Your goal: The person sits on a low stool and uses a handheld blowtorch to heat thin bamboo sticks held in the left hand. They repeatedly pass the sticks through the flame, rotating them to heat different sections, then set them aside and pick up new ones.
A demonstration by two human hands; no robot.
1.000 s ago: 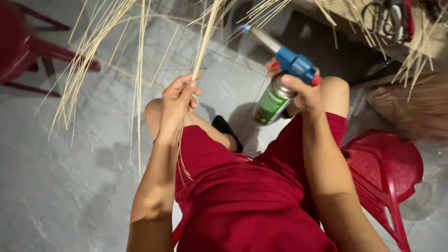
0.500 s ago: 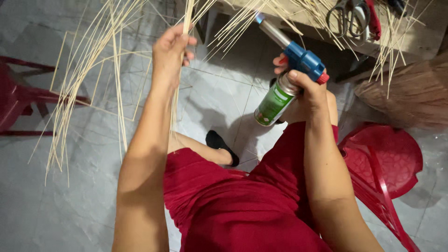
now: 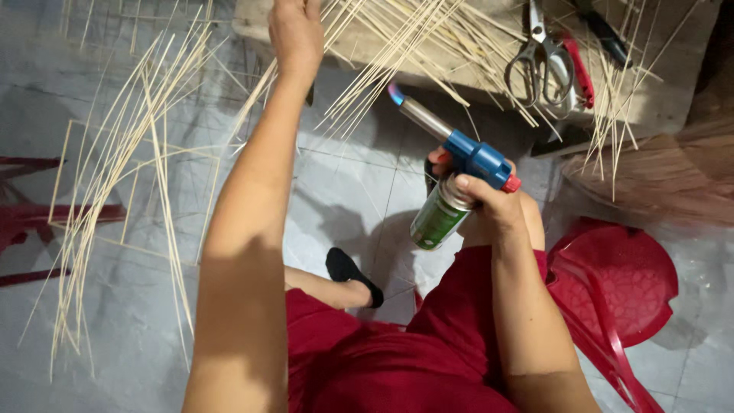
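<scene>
Right hand w/ fingers clamped on a blowtorch, green can under a blue head, held above the knee, nozzle aimed up-left. Left hand raised among thin sticks by the wooden surface; can't tell its finger state. Scissors lie on the surface.

The torch has a blue body with a red knob at its back, a silver nozzle and a small bluish flame at the tip. Its gas can is green with a silver shoulder. The sticks are pale straw-yellow. The scissors are grey metal, beside what seems a red-handled tool. The stool is red, the floor pale grey tile, the shoe black.
</scene>
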